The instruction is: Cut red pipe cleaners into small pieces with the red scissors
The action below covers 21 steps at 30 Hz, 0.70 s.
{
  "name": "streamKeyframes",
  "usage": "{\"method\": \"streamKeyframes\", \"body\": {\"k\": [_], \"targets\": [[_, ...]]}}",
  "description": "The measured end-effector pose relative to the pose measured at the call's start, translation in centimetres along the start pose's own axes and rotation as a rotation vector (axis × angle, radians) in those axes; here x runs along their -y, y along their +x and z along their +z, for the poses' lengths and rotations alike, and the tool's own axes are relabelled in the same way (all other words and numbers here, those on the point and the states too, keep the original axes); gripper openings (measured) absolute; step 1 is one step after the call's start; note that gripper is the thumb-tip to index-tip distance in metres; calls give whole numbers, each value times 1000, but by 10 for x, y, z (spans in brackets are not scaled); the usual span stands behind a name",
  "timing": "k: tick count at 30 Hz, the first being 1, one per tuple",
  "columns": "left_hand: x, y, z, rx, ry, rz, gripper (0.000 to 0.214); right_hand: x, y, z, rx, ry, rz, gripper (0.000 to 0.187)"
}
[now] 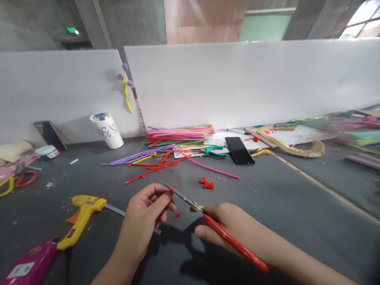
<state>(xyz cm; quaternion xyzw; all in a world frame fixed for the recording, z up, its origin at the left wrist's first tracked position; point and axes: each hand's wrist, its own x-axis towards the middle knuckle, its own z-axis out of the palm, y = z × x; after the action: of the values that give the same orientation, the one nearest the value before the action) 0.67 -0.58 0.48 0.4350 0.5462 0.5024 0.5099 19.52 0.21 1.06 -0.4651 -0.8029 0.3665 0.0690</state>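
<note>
My left hand (151,209) is closed in a pinch, with a short red pipe cleaner piece (174,186) showing at the fingertips; most of it is hidden. Against those fingertips lie the blades of red-handled scissors (234,241), gripped by my right hand (228,221). A small red offcut (178,215) is just below the blades. Beyond my hands is a little heap of red cut pieces (207,183). Farther back lie several red pipe cleaners (154,169) and a purple bunch (130,158).
A yellow glue gun (83,217) with a clear glue stick lies left, by a purple device (32,263). A stack of coloured pipe cleaners (181,136), teal-handled pliers (215,151), a black phone (239,150) and a white cup (107,130) stand or lie along the back, before white panels.
</note>
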Motion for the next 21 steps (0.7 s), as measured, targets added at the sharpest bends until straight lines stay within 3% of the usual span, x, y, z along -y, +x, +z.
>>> {"method": "streamKeyframes", "body": {"k": [9, 21], "targets": [[1, 0, -1, -25, 138, 50, 14, 0, 0, 1, 23, -20, 28, 42], [-1, -2, 1, -53, 132, 53, 12, 0, 2, 2, -1, -45, 38, 42]]}}
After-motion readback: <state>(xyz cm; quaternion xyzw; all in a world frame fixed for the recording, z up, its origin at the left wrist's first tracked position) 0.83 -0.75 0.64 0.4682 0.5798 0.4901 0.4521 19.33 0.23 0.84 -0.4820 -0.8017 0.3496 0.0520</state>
